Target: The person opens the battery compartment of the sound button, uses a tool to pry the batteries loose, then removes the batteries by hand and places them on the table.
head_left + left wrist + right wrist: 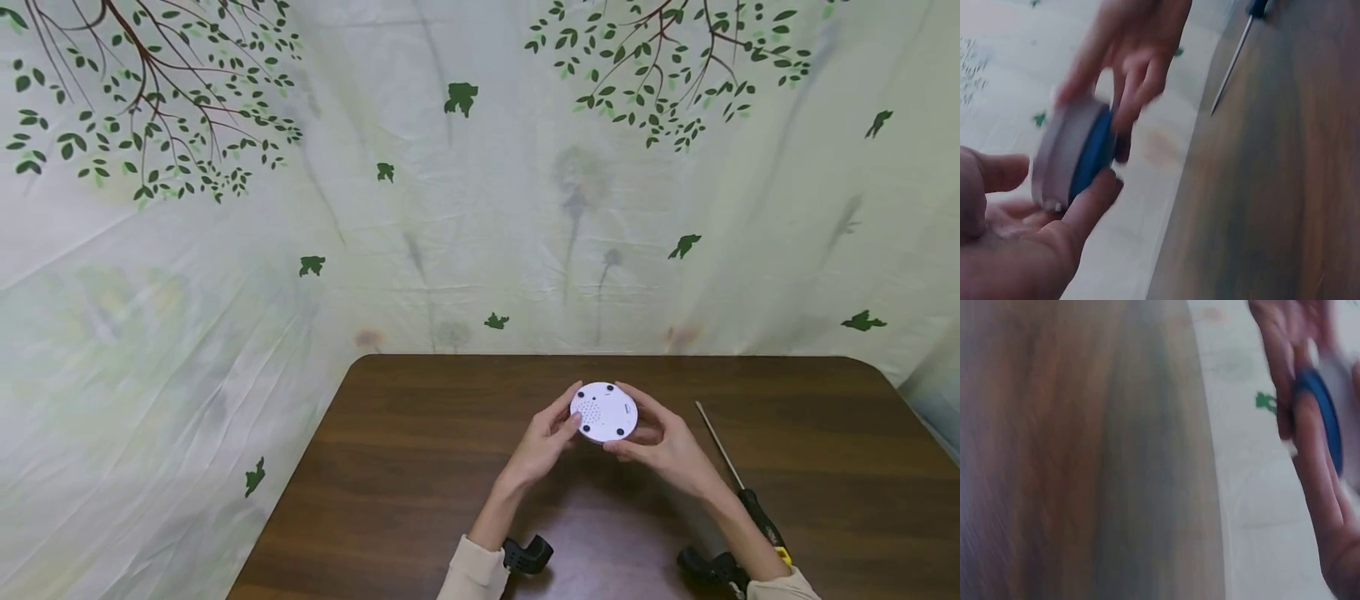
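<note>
Both hands hold a round white device (606, 414) up in front of me, over the far part of the table. Its flat white face, with several dark round spots and a patch of small holes, is turned toward the head camera. My left hand (542, 443) grips the left edge, thumb on the face. From the right, my right hand (670, 447) pinches the rim, with fingertips at the top and thumb at the bottom. In the left wrist view the device (1060, 153) shows a blue band on its far side; that view is blurred.
A screwdriver (759, 510) with a black and yellow handle lies on the brown wooden table (420, 467), beside the right forearm, its shaft pointing away. A pale cloth (480, 225) printed with leaves hangs behind the table. Black wrist cameras are worn on both wrists.
</note>
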Demonstrator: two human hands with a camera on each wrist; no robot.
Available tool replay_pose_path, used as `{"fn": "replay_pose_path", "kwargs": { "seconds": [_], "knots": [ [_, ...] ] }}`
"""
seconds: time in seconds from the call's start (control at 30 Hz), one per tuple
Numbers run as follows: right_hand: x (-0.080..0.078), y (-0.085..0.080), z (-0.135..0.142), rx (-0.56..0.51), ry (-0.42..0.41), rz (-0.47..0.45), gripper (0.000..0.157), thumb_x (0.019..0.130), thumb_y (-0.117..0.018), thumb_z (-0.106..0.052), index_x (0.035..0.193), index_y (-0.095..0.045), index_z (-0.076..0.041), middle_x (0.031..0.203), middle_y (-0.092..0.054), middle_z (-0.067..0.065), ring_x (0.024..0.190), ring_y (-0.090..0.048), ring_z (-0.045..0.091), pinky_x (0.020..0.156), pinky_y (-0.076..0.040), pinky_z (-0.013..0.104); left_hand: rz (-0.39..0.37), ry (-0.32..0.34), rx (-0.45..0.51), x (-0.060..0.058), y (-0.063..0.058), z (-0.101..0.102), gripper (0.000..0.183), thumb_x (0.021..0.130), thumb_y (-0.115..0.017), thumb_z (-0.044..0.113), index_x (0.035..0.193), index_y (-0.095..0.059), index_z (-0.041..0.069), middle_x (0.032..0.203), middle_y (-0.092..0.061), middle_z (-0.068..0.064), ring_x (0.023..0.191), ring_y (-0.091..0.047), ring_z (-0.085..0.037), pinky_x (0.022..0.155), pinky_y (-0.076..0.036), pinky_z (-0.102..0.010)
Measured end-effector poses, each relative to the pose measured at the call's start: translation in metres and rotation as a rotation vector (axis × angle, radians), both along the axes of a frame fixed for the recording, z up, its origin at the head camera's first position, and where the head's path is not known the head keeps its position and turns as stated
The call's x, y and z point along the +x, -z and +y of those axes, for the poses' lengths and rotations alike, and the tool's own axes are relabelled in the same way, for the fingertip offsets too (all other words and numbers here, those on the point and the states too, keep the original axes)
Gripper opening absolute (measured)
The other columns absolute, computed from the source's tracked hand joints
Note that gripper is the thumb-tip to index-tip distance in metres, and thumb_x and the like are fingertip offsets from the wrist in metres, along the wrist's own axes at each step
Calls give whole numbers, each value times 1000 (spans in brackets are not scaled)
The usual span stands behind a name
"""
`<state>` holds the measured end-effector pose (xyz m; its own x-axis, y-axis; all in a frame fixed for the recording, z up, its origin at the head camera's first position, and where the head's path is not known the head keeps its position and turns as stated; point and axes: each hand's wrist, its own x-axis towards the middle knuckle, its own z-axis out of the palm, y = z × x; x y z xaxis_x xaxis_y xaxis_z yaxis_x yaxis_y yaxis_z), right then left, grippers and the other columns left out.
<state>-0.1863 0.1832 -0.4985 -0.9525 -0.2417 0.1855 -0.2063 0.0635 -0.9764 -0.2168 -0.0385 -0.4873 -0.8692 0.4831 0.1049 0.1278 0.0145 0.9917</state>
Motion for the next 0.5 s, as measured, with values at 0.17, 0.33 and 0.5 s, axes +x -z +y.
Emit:
{"fn": "replay_pose_path", "kwargs": {
  "seconds": [0.17, 0.33, 0.5],
  "knots": [
    [0, 0, -1, 23, 68, -10, 88, 84, -86, -6, 156, -37, -10, 130, -59, 33, 86, -75, 13, 67, -66, 38, -24, -11, 48, 3, 2, 9, 58, 109, -44, 0, 163, -26, 3, 158, -42, -29, 124, -60, -27, 101, -57, -50],
    [1, -2, 17, 75, -128, -44, 89, 89, -80, -5, 162, -31, -15, 116, -67, 22, 70, -74, 27, 58, -63, 46, -59, 63, 2, 0, -2, -2, 55, 108, -45, 1, 162, -33, 5, 158, -44, -26, 108, -64, -17, 99, -55, -60],
    [1, -1, 15, 120, -94, -45, 91, 88, -83, -12, 163, -32, -20, 123, -65, 22, 54, -63, 20, 46, -54, 34, -50, 116, -7, -1, -3, -8, 56, 110, -45, 6, 163, -28, 6, 160, -42, -25, 114, -63, -17, 102, -53, -62]
  ]
}}
